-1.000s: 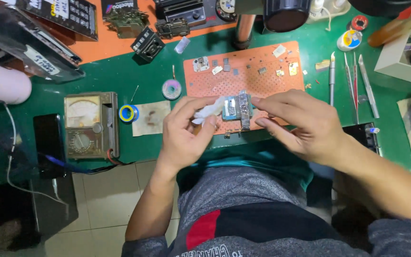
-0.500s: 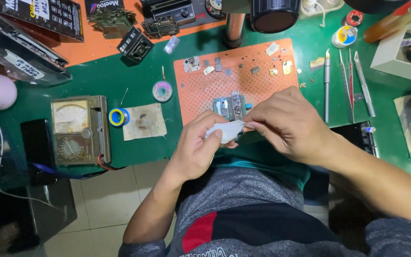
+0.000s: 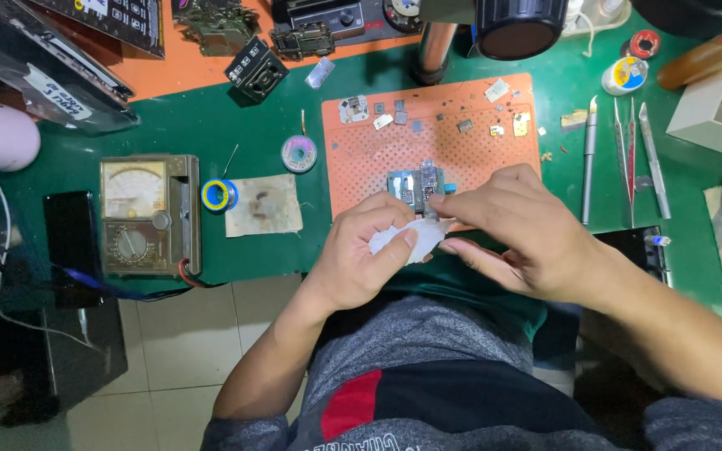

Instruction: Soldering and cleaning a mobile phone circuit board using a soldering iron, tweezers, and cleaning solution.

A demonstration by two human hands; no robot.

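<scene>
My left hand (image 3: 359,255) pinches a crumpled white tissue (image 3: 404,237) at the front edge of the orange perforated mat (image 3: 369,163). From the right, my right hand (image 3: 521,235) meets it, thumb and forefinger closed on the same tissue. Its fingertips sit just below a small blue circuit board (image 3: 415,184) clamped in a metal holder on the mat. The board is uncovered and lies just beyond both hands. Whether the tissue touches the board I cannot tell.
Small chips and parts (image 3: 461,121) lie scattered on the mat's far side. To the left are an analog multimeter (image 3: 148,213), a blue-yellow solder roll (image 3: 217,195), a stained pad (image 3: 265,205) and a black phone (image 3: 68,238). Tweezers and a knife (image 3: 628,150) lie right; a microscope lens (image 3: 507,25) hangs overhead.
Both hands have drawn back toward me off the circuit board, which now shows. The white tissue has come down with them to the mat's front edge.
</scene>
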